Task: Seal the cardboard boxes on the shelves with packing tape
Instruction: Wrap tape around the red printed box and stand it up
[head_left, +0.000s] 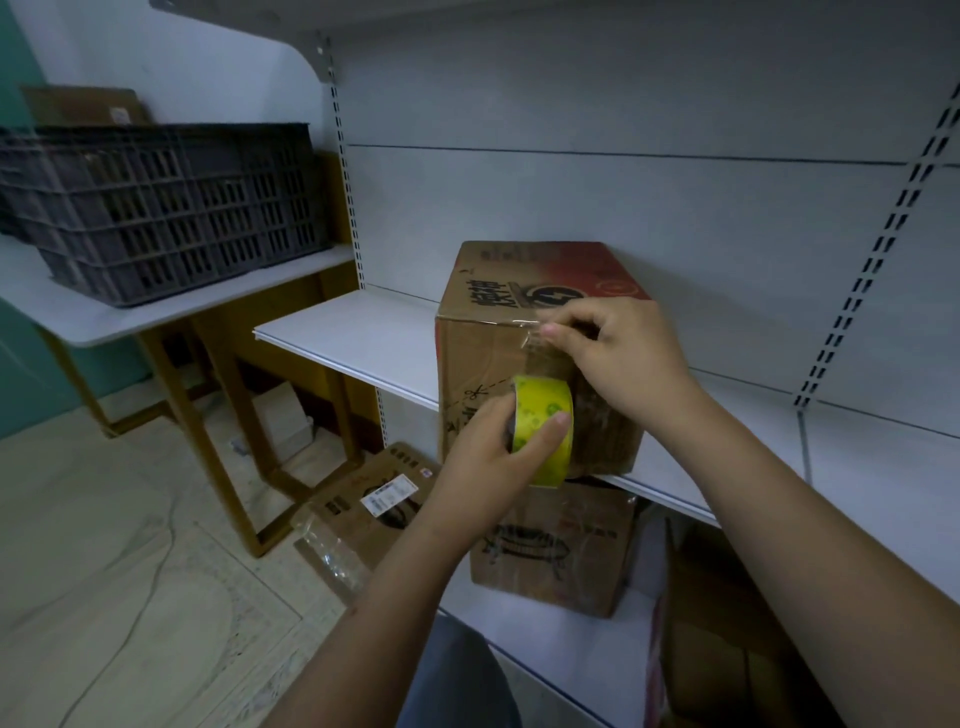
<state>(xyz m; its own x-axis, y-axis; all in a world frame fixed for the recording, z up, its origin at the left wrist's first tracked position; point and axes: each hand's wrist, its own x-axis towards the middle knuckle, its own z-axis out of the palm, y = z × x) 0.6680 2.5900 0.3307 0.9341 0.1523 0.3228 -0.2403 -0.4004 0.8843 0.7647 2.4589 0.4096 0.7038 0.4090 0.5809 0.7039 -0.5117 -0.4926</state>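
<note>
Three boxes were in sight, and the one on the middle shelf (363, 338) mattered: a stiff cardboard box (519, 332), probably steady enough to tape where it sat. One tape roll (543, 431) sat at its 6 o'clock, light and rigid, left hand (488, 452) curled round it. Right hand (618, 353) pinched the clear, sticky tape end at the top edge, best grabbed there.

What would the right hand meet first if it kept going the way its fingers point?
The right hand points left along the upper front edge of the cardboard box, pinching the tape end there. Going on, it would probably slide along that edge; depth is unclear.
</note>
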